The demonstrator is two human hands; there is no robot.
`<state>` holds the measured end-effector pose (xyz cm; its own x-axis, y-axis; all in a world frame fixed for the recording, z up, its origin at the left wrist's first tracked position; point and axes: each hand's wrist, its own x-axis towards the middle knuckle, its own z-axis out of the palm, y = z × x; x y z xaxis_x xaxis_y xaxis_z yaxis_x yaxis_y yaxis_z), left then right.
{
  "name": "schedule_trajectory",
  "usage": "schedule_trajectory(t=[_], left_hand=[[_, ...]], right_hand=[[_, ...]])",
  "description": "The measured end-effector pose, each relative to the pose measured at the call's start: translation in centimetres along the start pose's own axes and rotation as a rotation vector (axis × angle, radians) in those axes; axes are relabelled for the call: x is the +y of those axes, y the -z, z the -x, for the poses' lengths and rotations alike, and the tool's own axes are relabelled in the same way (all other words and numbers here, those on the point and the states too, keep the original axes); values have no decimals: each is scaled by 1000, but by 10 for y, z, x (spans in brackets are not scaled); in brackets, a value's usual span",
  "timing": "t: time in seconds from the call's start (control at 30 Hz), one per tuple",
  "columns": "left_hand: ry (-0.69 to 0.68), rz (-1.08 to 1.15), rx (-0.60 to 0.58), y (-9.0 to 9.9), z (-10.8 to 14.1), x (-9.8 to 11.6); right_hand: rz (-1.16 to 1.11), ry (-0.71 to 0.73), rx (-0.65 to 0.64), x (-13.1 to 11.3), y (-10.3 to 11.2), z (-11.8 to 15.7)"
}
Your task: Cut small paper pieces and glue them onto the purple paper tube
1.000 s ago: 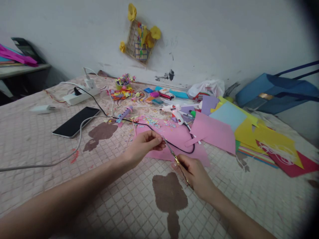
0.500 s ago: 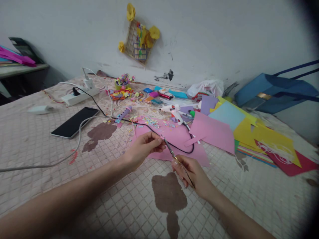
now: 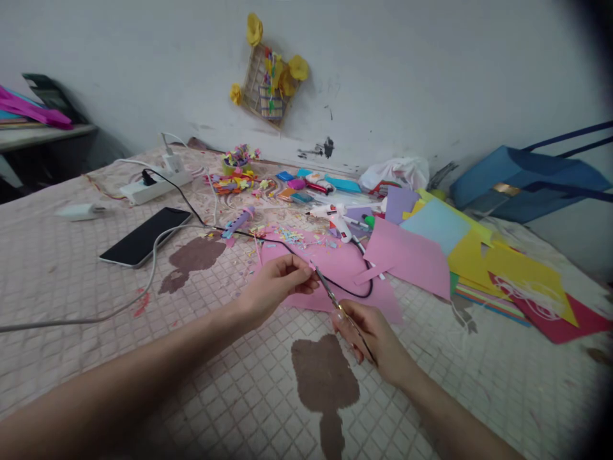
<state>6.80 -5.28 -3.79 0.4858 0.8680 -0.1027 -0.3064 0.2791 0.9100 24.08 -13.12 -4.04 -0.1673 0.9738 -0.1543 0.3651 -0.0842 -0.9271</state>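
Observation:
In my right hand [image 3: 361, 332] is a slim pair of scissors [image 3: 328, 291], its blades pointing up and left toward my left fingertips. My left hand [image 3: 290, 276] is closed in a pinch at the blade tips. A tiny pink bit seems to sit between those fingers, too small to make out well. Beneath both hands lies a pink sheet [image 3: 383, 306] on the table, with small paper clippings [image 3: 297, 236] scattered over its far part. A black cable [image 3: 354, 294] loops across the sheet behind the scissors.
A white glue gun [image 3: 338, 220] lies beyond the sheet. Coloured sheets [image 3: 435, 223] and a blue bag [image 3: 527, 179] are at the right. Leftward are a dark phone [image 3: 146, 236], a grey cable [image 3: 153, 268] and a power strip [image 3: 156, 185]. A small pot of paper pieces [image 3: 234, 167] stands behind.
The view has tilted very slightly, so the background sits a little lower. Both hands and the scissors hold almost the same pose.

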Motion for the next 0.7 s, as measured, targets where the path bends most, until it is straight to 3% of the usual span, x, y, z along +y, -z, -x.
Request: schedule_trajectory(t=[0.23, 0.7], left_hand=[[-10, -53, -74, 5, -2, 3], [-21, -69, -82, 5, -2, 7]], right_hand=[[45, 2, -47, -1, 6, 0], [138, 55, -25, 0, 8, -1]])
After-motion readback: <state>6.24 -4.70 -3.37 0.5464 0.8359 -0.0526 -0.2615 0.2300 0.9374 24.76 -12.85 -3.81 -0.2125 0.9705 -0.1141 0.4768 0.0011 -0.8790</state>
